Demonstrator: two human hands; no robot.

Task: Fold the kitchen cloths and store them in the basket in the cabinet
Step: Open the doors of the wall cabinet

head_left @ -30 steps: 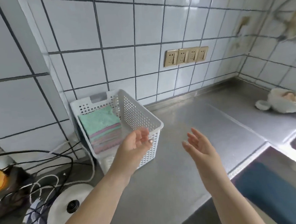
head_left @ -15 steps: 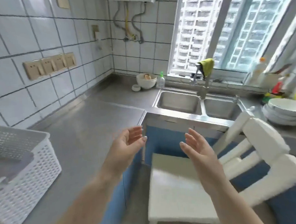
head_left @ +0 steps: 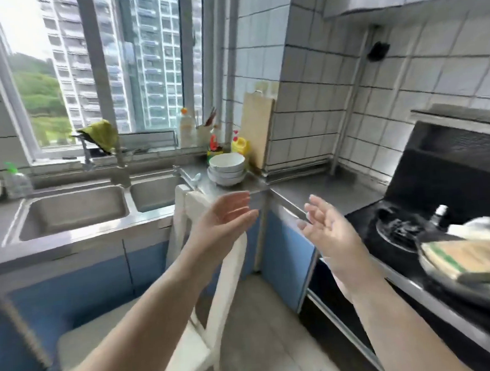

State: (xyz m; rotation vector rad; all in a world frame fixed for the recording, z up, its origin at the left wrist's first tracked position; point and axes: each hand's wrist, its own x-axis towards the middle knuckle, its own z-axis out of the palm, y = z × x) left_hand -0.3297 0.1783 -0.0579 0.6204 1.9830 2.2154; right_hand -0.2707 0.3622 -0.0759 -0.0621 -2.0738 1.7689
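We log: left hand (head_left: 225, 218) raised, palm up, fingers loose & straight, holding nothing. Right hand (head_left: 328, 232) raised beside it, fingers spread, empty. Both above white chair (head_left: 214, 273), w/ sink (head_left: 73, 213) at left, bowls (head_left: 227, 169) behind. Cloths, basket: not in view.

1. No text, label, brand, number or sign can be read anywhere in the view.
2. The yellow bottle (head_left: 241, 146) and the clear bottle (head_left: 186, 127) on the sill carry labels too blurred to make out.
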